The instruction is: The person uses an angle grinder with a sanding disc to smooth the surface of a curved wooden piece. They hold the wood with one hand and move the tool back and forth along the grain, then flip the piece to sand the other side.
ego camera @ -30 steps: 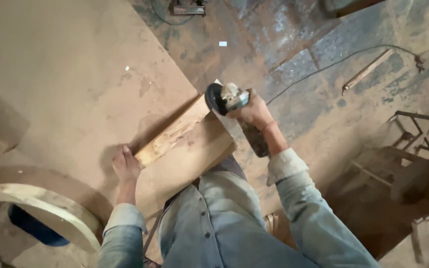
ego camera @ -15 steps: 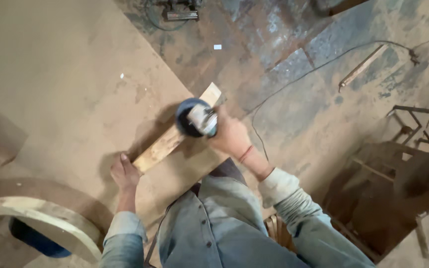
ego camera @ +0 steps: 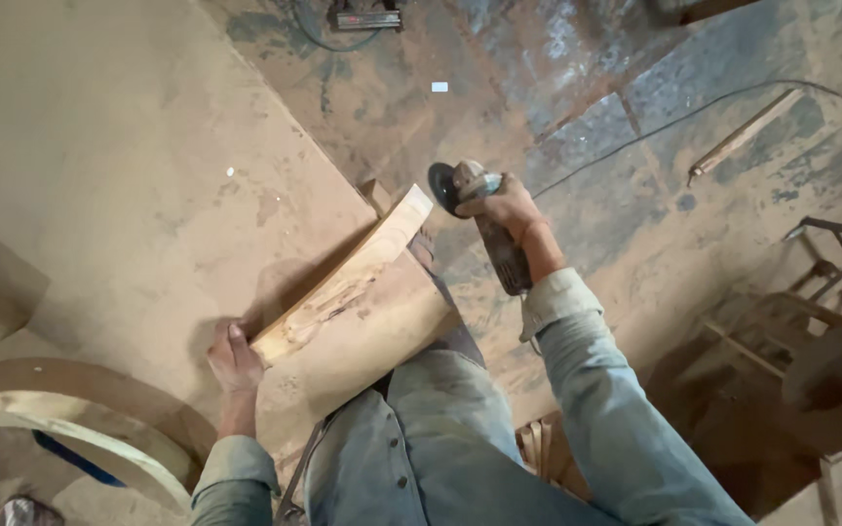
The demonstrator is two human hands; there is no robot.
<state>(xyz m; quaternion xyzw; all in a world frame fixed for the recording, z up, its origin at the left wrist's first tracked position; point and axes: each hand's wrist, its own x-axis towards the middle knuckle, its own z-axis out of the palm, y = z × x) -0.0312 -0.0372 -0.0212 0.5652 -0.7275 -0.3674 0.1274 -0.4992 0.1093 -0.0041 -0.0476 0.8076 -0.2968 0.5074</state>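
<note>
A curved slab of pale wood [ego camera: 348, 292] lies slanted across the middle of the view, its long axis running from about seven o'clock up to one o'clock, resting on a wide dusty board [ego camera: 119, 166] and over the person's lap. Its upper face shows fresh, lighter grain with a darker streak near the lower end.

The left hand [ego camera: 234, 358] clasps the lower end of the slab at about eight o'clock from centre, fingers wrapped over the edge to steady it. The right hand [ego camera: 506, 207] is clenched around the body of an angle grinder [ego camera: 479, 209], at about one o'clock. The dark disc [ego camera: 442, 188] hangs just beside the slab's upper tip; whether it touches the wood cannot be told.

This looks like the grinding or smoothing of the slab's surface, with the tool at the far end of a stroke. A further pass would seem to call for a firm left-hand hold and a flat, even disc angle along the curve.

A power cord [ego camera: 674, 112] trails across the stained floor towards two o'clock. A curved wooden arch [ego camera: 70, 429] sits at eight o'clock, and a metal stand [ego camera: 830, 292] at four o'clock.
</note>
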